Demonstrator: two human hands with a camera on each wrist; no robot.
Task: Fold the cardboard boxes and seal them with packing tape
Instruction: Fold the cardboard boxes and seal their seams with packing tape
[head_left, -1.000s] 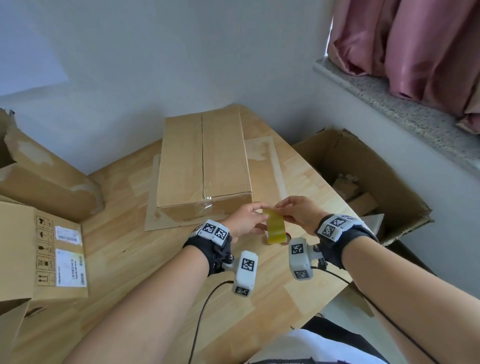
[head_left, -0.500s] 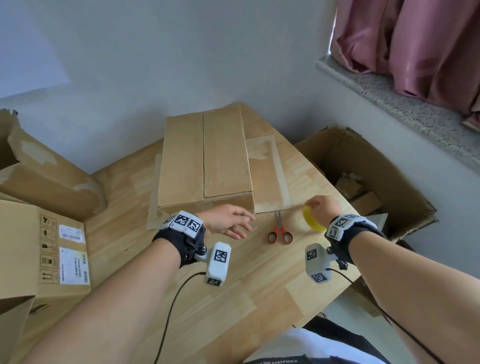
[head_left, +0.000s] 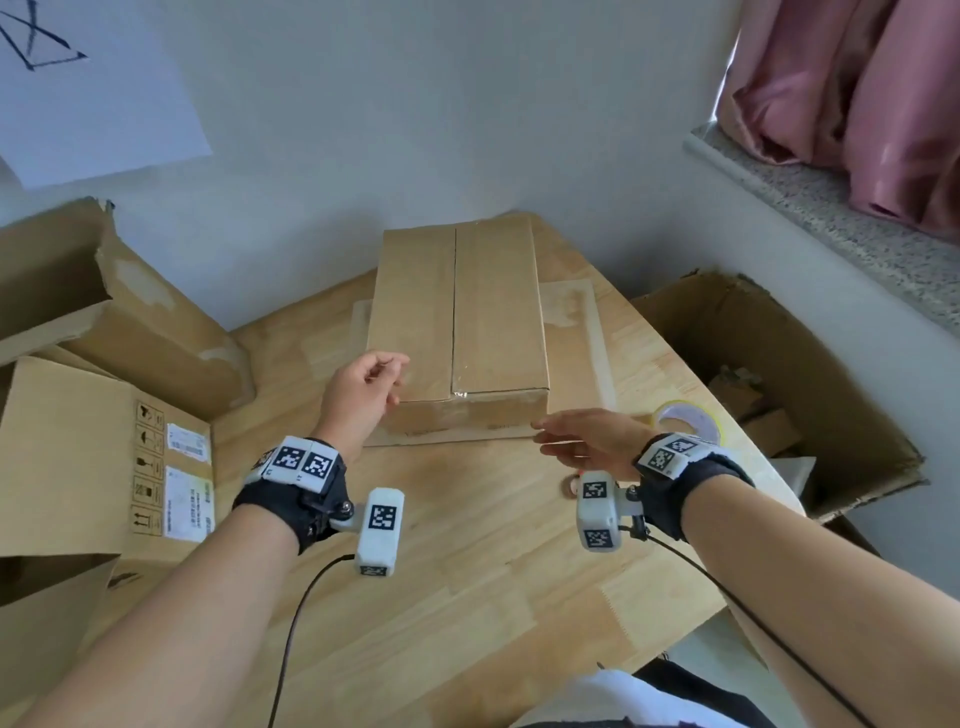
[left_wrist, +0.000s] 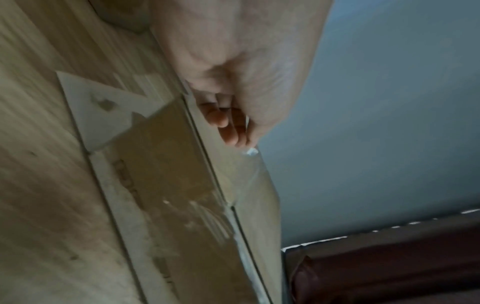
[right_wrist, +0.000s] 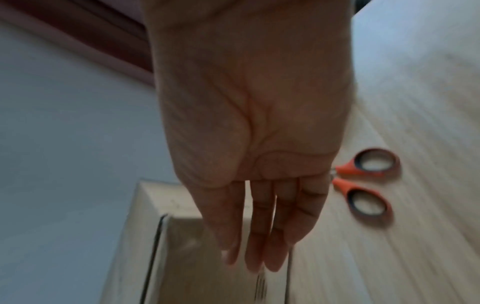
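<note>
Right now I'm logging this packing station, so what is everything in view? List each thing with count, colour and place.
closed cardboard box: one, brown, centre of the table, on a flat cardboard sheet
flat cardboard sheet: one, pale brown, under the box
wooden table: one, light wood
tape roll: one, yellowish, table's right edge
scissors: one pair, orange handles, on the table by the right hand
labelled cardboard boxes: at least two, brown, left side
open cardboard box: one, brown, right of the table
curtain: pink, upper right
paper sheet: white, on the wall
left hand: fingers curled, at the box's near left corner
right hand: fingers straight, near the box's right corner
</note>
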